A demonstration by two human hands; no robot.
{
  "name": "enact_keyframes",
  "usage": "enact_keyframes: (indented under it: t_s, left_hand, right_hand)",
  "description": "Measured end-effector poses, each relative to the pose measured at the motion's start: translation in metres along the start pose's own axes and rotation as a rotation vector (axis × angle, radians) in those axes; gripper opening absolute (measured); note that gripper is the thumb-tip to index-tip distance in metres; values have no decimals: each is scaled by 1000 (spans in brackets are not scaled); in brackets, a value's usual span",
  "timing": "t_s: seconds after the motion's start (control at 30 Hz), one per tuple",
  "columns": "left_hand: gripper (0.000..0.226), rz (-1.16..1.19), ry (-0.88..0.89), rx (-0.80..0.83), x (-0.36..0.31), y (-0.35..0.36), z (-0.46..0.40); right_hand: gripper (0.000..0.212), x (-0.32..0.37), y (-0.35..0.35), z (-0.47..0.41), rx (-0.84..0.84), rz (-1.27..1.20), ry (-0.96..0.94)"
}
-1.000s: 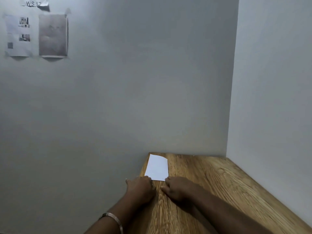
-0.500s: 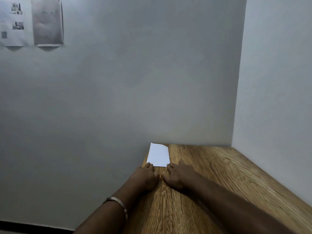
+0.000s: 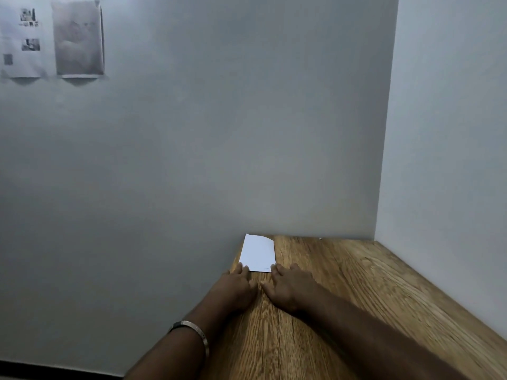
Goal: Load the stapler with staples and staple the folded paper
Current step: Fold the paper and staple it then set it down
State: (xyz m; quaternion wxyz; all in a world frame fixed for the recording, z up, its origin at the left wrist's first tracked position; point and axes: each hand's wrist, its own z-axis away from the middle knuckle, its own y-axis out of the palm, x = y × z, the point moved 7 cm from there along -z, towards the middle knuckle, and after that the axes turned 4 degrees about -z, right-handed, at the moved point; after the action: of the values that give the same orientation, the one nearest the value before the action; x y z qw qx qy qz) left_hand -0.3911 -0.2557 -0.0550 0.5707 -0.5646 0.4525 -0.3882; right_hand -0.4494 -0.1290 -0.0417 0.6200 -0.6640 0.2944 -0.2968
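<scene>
At back, walls: two plain grey-white walls point(image 3: 219, 133) meet in a corner right of centre, and the desk fits into that corner.
Desk: wood-grain top point(image 3: 343, 297), running from the lower edge up to the corner; its left edge lies along the back wall.
Sheets: two printed sheets point(image 3: 78, 41) hang on the wall at top left, side by side. One is white with small dark pictures, the other a grey print. Any writing on them is too small and blurred to read.
Left hand: left hand point(image 3: 236, 289) lies flat on the desk, palm down, its fingers point(image 3: 242, 270) straight and close together, tips touching the near left corner of the paper.
Right hand: right hand point(image 3: 290, 287) lies flat beside the left, palm down, fingers straight and slightly spread, tips at the near right corner of the paper.
Paper: folded white paper point(image 3: 258, 253) lies flat at the desk's far left, against the wall, just beyond both hands. No readable marks on it.
Bangle: thin metal bangle point(image 3: 197, 331) sits on the left wrist.
</scene>
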Motion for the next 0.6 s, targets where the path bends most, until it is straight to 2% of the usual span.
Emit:
enact_keyframes:
  t_s: [0.13,0.27,0.6]
  left_hand:
    - [65,108,-58,-63,4,-3,6]
    - [68,53,-70,-92,1,-6,22]
    - [49,80,35,-124,-25,-16,100]
  right_hand:
    - [81,1,0,12,45,-92,35]
    - [79,2,2,31,75,-168,41]
    - [68,4,-7,107,139,-145,15]
